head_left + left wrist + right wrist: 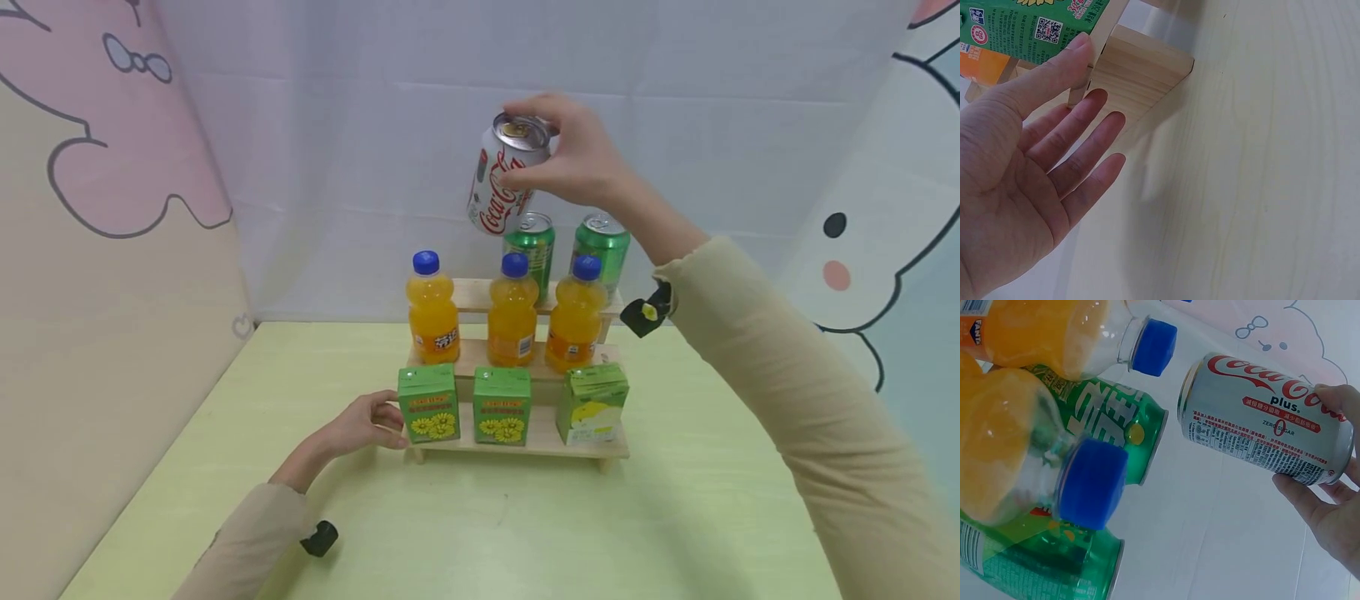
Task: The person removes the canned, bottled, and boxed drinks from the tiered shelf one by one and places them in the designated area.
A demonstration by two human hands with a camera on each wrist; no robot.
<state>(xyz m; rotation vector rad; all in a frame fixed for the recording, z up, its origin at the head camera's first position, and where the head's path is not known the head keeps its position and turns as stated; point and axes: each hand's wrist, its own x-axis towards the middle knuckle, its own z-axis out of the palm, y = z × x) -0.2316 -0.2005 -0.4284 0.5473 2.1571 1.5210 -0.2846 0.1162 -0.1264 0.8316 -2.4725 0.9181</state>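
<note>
Head view: A person's right hand (581, 154) grips a white Coca-Cola Plus can (491, 196) near its top, holding it tilted in the air above the three-tier wooden rack (543, 433) before us. Two green drink cans (603, 246) stand on the top tier, three blue-capped Fanta bottles (513, 321) on the middle one and three green drink cartons (502, 406) on the lowest; the rack stands on a pale yellow-green table (480, 533). The left hand (363, 425) is at the rack's left end, beside the leftmost carton.

Left wrist view: That hand's fingers are parted and relaxed, the thumb at the lowest tier's edge; I cannot tell whether it touches the carton.

Right wrist view: Thumb and fingers clasp the Coca-Cola Plus can, its "ZERO SUGAR" lettering showing, apart from the bottles and green cans.
</note>
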